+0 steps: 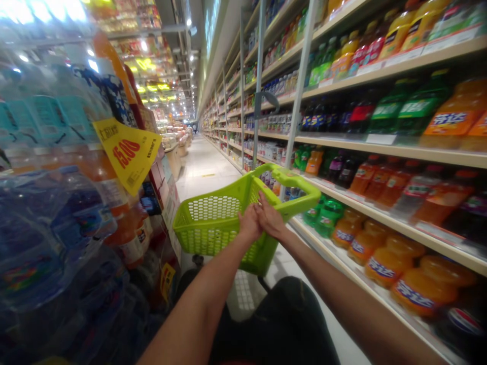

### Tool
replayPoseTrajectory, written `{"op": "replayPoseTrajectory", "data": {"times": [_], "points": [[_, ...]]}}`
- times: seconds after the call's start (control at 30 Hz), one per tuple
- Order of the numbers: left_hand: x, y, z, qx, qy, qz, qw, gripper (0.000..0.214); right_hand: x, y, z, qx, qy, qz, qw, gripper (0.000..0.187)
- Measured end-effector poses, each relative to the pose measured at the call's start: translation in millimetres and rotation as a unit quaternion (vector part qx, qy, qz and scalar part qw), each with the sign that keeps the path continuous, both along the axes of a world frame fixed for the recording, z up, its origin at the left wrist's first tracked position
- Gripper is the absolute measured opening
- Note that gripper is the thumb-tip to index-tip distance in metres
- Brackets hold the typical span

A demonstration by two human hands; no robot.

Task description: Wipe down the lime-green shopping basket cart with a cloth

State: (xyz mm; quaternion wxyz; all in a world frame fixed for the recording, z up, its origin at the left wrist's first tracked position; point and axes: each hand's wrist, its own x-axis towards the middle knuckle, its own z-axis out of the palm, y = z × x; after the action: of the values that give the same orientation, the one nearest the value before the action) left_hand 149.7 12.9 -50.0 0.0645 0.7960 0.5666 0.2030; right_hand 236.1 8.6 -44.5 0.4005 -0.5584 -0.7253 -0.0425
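Observation:
A lime-green plastic shopping cart point(213, 238) with a perforated basket stands in front of me, its handle point(299, 190) toward the right. My left hand point(250, 221) is closed, its fingers curled in against my other hand. Pressed up to it, my right hand point(271, 217) has its fingers bent over the left fingers. Both hands meet in front of the cart's near end, left of the handle. Whatever lies between the fingers, if anything, is too small or hidden to make out.
Shelves point(391, 144) of soda bottles line my right side, close to the cart. Shrink-wrapped bottles point(68, 218) are stacked on my left, with a yellow price sign point(129, 152) sticking out. A pale tiled aisle point(201, 167) runs ahead between them.

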Motion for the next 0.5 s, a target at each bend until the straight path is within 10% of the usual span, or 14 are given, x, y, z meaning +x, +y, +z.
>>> {"op": "replayPoseTrajectory", "data": {"times": [0.5], "points": [[-58, 12, -35.0, 0.124, 0.005, 0.039, 0.991, 0.039, -2, -4, -12.6, -0.007, -0.151, -0.072, 0.986, 0.051]]}}
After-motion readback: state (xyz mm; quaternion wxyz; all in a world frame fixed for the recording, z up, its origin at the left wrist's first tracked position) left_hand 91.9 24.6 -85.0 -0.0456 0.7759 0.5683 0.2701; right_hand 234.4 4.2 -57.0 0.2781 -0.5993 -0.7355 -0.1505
